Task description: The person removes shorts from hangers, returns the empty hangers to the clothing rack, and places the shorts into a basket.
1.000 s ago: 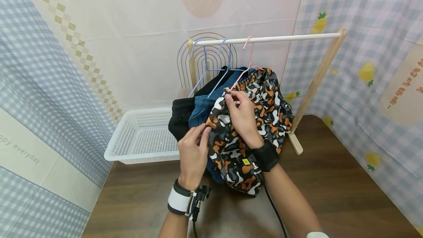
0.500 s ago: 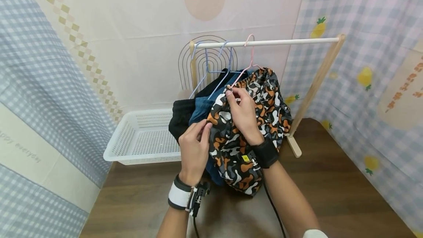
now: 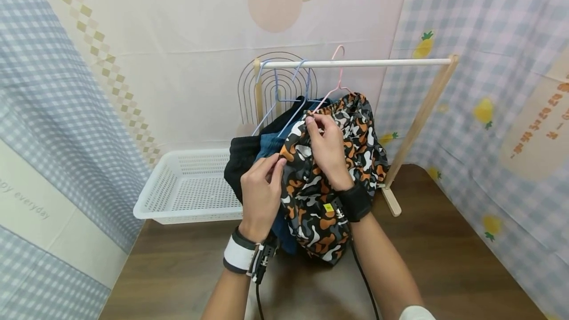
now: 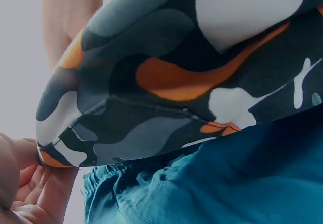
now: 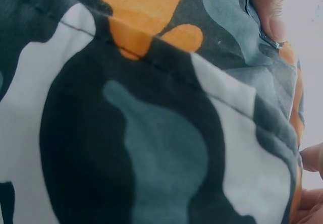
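Camouflage-patterned shorts (image 3: 311,196) in black, grey, white and orange hang on a pink hanger (image 3: 339,78). My right hand (image 3: 330,149) pinches their upper edge near the hanger's lower left end. Lower on the left edge, my left hand (image 3: 261,194) pinches the cloth between thumb and fingers. The hanger's hook loops above the white rod (image 3: 391,62), its top standing clear of it. In the right wrist view the patterned cloth (image 5: 166,143) fills most of the picture. The left wrist view shows the same cloth (image 4: 151,133) over blue fabric (image 4: 202,193).
Behind the shorts, a black garment (image 3: 242,162) and a blue garment (image 3: 271,144) hang on blue hangers (image 3: 276,85). A white perforated basket (image 3: 148,206) stands left. The rack's wooden leg (image 3: 420,122) rises at the right of the brown table (image 3: 186,265).
The pink hanger's hook has risen relative to the rod, its loop now higher above it. My left hand has slid slightly up along the shorts' edge. Both hands keep their hold.
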Demonstrator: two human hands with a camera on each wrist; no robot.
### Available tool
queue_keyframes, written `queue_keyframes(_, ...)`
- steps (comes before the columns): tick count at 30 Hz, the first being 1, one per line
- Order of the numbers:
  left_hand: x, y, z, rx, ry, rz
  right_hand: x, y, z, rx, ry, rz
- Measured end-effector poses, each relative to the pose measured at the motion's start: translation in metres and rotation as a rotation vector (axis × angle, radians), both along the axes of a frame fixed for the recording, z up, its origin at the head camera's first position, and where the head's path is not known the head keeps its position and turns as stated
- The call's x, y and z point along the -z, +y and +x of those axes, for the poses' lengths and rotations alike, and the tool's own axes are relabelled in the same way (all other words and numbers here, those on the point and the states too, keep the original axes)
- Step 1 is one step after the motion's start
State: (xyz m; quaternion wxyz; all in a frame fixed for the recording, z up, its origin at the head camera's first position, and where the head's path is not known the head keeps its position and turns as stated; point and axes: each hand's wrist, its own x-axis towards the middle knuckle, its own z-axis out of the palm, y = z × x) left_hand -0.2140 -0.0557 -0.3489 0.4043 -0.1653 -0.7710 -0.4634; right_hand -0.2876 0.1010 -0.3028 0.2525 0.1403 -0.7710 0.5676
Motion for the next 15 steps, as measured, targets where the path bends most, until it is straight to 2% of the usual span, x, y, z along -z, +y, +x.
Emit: queue_keyframes(15,-0.0019,0.0058,-0.0084,0.002,-0.047,-0.017,0.0024,0.0064,-0.0076,0.042,-0.023,0.007)
